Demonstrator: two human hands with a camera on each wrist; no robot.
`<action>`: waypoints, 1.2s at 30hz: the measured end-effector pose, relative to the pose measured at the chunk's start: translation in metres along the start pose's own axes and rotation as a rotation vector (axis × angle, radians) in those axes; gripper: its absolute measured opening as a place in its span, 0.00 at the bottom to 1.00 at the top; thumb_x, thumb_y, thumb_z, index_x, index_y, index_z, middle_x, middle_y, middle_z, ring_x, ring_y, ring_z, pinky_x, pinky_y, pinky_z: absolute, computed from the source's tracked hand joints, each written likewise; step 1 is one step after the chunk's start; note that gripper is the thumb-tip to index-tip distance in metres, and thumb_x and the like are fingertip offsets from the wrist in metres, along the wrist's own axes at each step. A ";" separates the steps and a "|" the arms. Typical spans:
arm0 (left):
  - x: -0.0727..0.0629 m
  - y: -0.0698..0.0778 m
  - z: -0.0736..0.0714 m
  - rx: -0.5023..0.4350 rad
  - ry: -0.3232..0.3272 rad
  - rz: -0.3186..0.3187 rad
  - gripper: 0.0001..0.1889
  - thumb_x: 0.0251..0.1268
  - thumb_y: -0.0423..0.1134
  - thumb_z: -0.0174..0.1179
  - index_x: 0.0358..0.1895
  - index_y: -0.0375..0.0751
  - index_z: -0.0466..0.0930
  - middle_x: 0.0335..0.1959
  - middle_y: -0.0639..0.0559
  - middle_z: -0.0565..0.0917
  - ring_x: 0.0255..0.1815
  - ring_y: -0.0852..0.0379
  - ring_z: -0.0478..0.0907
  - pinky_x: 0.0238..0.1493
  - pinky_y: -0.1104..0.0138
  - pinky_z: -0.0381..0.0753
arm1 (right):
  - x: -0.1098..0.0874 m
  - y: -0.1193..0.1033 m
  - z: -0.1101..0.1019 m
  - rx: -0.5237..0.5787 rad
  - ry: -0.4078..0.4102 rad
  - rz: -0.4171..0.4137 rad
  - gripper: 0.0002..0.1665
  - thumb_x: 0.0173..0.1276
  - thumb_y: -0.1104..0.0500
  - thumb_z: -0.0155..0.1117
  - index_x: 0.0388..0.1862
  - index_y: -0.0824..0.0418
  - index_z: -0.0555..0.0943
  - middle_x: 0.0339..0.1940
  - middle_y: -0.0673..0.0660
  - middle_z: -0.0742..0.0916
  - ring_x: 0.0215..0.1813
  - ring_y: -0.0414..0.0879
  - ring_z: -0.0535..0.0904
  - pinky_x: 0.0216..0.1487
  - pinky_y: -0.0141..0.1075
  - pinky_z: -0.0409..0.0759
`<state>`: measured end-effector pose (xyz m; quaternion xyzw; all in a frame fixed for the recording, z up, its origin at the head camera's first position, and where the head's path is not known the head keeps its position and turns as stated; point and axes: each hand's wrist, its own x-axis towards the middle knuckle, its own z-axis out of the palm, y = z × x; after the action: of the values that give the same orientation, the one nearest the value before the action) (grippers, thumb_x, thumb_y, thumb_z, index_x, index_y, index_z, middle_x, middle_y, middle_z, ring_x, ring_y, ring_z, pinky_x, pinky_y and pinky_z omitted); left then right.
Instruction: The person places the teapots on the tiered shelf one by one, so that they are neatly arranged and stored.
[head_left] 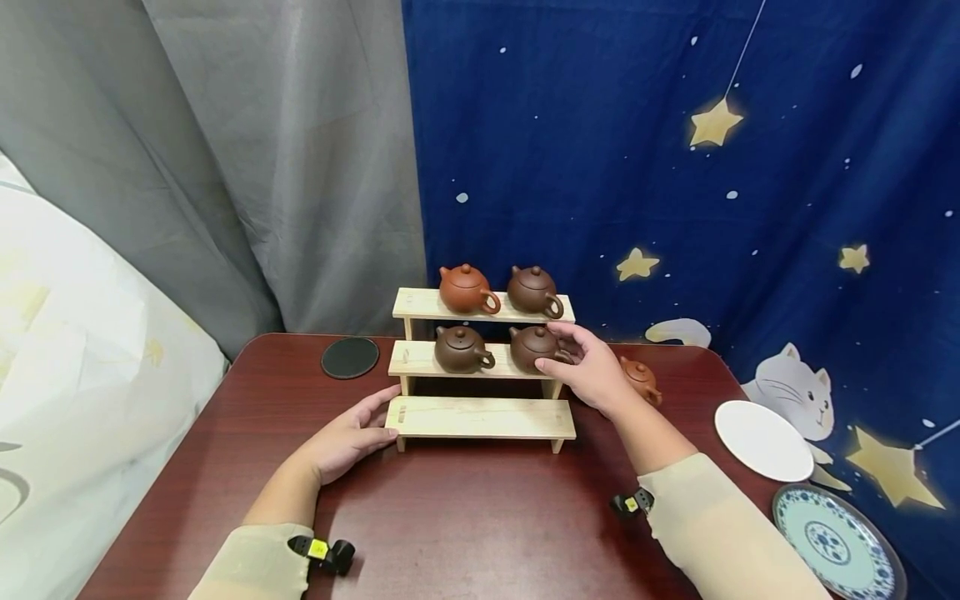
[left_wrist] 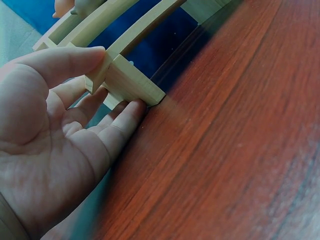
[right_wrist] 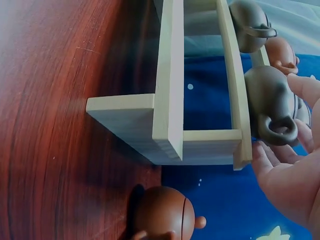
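Observation:
A three-tier wooden display stand [head_left: 480,417] stands on the table. My left hand [head_left: 351,440] holds its bottom tier at the left end, thumb on the front corner and fingers along the end leg [left_wrist: 131,82]. On the middle tier, my right hand [head_left: 588,367] grips a dark brown teapot [head_left: 531,350] from the handle side, thumb in front and fingers behind. Another dark brown teapot [head_left: 459,350] sits to its left. The top tier bears an orange-brown teapot [head_left: 461,292] and a dark brown one [head_left: 531,292]. The bottom tier is bare.
An orange-brown teapot [head_left: 639,379] stands on the table behind my right forearm. Left of the stand lies a round black coaster [head_left: 349,358]. At the right edge are a white plate [head_left: 763,442] and a blue patterned plate [head_left: 862,533]. Curtains [head_left: 337,167] hang behind the table.

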<state>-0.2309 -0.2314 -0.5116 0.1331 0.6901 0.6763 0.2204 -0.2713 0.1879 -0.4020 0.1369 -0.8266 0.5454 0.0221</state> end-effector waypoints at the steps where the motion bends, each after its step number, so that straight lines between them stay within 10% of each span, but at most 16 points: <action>1: 0.000 0.000 0.000 0.000 0.000 0.000 0.46 0.76 0.35 0.65 0.89 0.50 0.47 0.86 0.38 0.60 0.75 0.63 0.73 0.66 0.71 0.80 | -0.002 0.000 -0.002 0.008 0.003 -0.002 0.41 0.67 0.57 0.81 0.77 0.57 0.75 0.74 0.62 0.82 0.75 0.58 0.79 0.78 0.53 0.75; 9: 0.000 -0.001 -0.001 0.003 0.005 -0.007 0.46 0.76 0.35 0.65 0.89 0.51 0.47 0.86 0.38 0.59 0.74 0.63 0.74 0.66 0.71 0.80 | -0.020 0.008 -0.020 -0.008 0.038 -0.008 0.39 0.70 0.56 0.78 0.77 0.61 0.74 0.74 0.66 0.82 0.75 0.62 0.79 0.76 0.54 0.76; 17: 0.001 -0.002 -0.002 -0.008 -0.007 0.003 0.46 0.77 0.34 0.64 0.89 0.50 0.46 0.86 0.37 0.59 0.74 0.64 0.74 0.66 0.71 0.80 | -0.040 0.031 -0.054 -0.088 0.141 0.000 0.36 0.74 0.57 0.75 0.76 0.64 0.74 0.72 0.67 0.82 0.70 0.60 0.81 0.63 0.21 0.79; 27: 0.000 -0.002 -0.001 -0.006 -0.006 -0.001 0.46 0.77 0.35 0.64 0.89 0.51 0.46 0.86 0.38 0.59 0.75 0.63 0.73 0.66 0.71 0.80 | -0.055 0.061 -0.092 -0.144 0.197 0.074 0.39 0.75 0.54 0.73 0.78 0.66 0.71 0.74 0.70 0.80 0.58 0.22 0.78 0.54 0.14 0.77; 36: 0.002 -0.002 -0.002 0.001 0.001 -0.011 0.46 0.77 0.36 0.65 0.89 0.52 0.47 0.87 0.39 0.59 0.79 0.57 0.70 0.66 0.70 0.80 | -0.043 0.091 -0.110 -0.178 0.230 0.209 0.44 0.74 0.50 0.74 0.81 0.64 0.68 0.77 0.71 0.76 0.76 0.66 0.75 0.45 0.32 0.89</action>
<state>-0.2332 -0.2322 -0.5136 0.1290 0.6913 0.6748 0.2238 -0.2654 0.3300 -0.4469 -0.0156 -0.8735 0.4812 0.0719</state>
